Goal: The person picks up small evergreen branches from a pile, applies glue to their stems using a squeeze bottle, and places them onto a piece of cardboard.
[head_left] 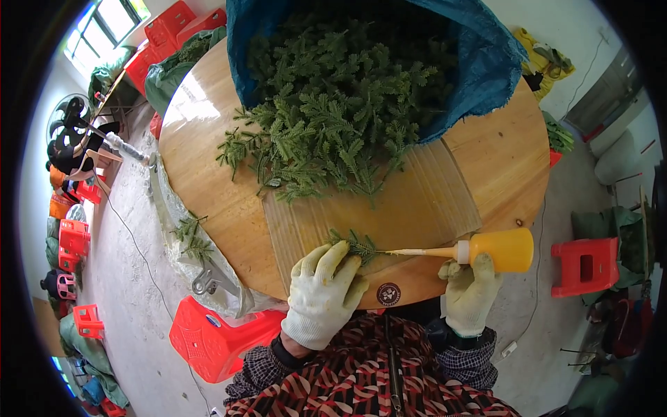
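- Evergreen sprig (360, 246): showing over the brown mat (424, 201), just beyond the left hand (323, 286), touching its fingertips and poking out rightward.
- With that gloved hand, meeting the sprig; cannot tell whether pinching or only pressing.
- With the right hand (472, 292), gripping the yellow squeeze bottle (501, 250), pointing its long nozzle (422, 252) at the sprig's right end.
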Demonstrator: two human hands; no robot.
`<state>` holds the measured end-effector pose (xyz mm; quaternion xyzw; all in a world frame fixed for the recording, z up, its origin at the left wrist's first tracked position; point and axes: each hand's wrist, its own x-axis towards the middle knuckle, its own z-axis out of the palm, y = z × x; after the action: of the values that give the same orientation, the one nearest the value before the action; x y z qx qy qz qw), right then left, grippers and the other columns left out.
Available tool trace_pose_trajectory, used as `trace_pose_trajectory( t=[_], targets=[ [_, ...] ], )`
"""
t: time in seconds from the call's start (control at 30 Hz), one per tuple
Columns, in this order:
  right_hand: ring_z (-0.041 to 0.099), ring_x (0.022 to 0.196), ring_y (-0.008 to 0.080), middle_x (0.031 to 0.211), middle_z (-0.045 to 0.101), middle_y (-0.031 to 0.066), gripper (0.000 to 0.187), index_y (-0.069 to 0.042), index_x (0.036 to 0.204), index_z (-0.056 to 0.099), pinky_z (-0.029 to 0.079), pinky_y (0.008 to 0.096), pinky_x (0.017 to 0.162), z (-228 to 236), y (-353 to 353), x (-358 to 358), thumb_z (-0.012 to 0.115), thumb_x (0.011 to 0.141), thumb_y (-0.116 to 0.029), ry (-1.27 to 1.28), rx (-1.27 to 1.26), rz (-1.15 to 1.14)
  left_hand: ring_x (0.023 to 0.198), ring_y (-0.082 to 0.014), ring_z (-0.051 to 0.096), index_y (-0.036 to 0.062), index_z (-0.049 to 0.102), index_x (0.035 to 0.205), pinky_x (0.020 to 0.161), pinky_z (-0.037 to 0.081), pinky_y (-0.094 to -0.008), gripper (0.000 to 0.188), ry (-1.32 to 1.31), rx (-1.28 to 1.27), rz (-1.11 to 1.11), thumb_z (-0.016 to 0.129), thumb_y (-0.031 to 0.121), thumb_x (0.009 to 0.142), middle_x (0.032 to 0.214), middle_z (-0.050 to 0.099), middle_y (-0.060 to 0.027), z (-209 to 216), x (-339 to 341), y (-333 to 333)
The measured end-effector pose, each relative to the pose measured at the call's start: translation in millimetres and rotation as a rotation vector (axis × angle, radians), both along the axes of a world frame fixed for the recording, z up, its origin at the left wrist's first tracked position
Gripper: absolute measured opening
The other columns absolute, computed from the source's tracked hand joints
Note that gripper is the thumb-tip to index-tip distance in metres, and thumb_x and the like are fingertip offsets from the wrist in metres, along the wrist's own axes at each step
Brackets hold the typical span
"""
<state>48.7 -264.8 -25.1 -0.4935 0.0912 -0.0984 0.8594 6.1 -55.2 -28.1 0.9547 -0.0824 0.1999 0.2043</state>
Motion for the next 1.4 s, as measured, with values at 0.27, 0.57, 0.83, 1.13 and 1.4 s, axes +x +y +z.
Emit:
trace_pose_trajectory(
  t=[0.27,0.57,0.83,1.13,1.4],
  targets=[
    [0.057,0.059,0.0154,0.081,0.06,0.0074,0.018,-0.002,0.105,0.055,0.053,0.0351,0.056,1.0,-6.9,-0.7,0.059,0.091,-0.013,-0.02,0.087,-0.035,0.111,-0.0276,0.052,0.01,0.066,0.105,0.092,0.042,-0.0408,0.036,0.005,-0.014,0.009,0.075,0.016,0.07,0.119,0.054,-0.0056,-0.5,-0.5,-1.7],
    [0.055,0.062,0.0129,0.087,0.06,0.0049,0.022,-0.005,0.106,0.055,0.048,0.0306,0.056,2.6,-11.9,1.1,0.06,0.092,-0.022,0.006,0.026,-0.02,0.101,-0.0261,0.056,0.0108,0.064,0.107,0.085,0.045,-0.0395,0.032,0.026,-0.044,0.018,0.07,0.02,0.077,0.11,0.057,-0.0056,9.1,9.8,2.6],
    [0.052,0.064,0.0093,0.09,0.061,0.0033,0.028,-0.006,0.108,0.056,0.044,0.023,0.059,-6.3,-17.5,2.5,0.061,0.093,-0.03,0.078,0.109,-0.113,0.09,-0.0243,0.059,0.0128,0.064,0.1,0.078,0.047,-0.037,0.024,0.057,0.1,0.091,0.069,0.02,0.078,0.095,0.059,-0.0037,15.7,21.7,2.6],
    [0.05,0.067,0.0075,0.088,0.058,0.0015,0.032,-0.006,0.11,0.056,0.043,0.022,0.058,-7.2,-18.8,4.3,0.061,0.093,-0.032,0.048,0.101,-0.085,0.086,-0.0266,0.061,0.0121,0.071,0.088,0.074,0.051,-0.0368,0.011,-0.074,-0.015,0.356,0.072,0.015,0.078,0.095,0.062,-0.0072,48.1,-4.4,66.7],
    [0.049,0.067,0.0071,0.088,0.057,0.0014,0.032,-0.006,0.111,0.055,0.043,0.021,0.057,-8.0,-17.7,7.0,0.06,0.094,-0.033,0.064,0.099,-0.089,0.105,-0.0323,0.061,0.0059,0.072,0.084,0.088,0.05,-0.0404,0.011,-0.104,0.05,0.836,0.073,0.013,0.075,0.116,0.062,-0.0157,41.4,-16.5,218.8]
  ],
)
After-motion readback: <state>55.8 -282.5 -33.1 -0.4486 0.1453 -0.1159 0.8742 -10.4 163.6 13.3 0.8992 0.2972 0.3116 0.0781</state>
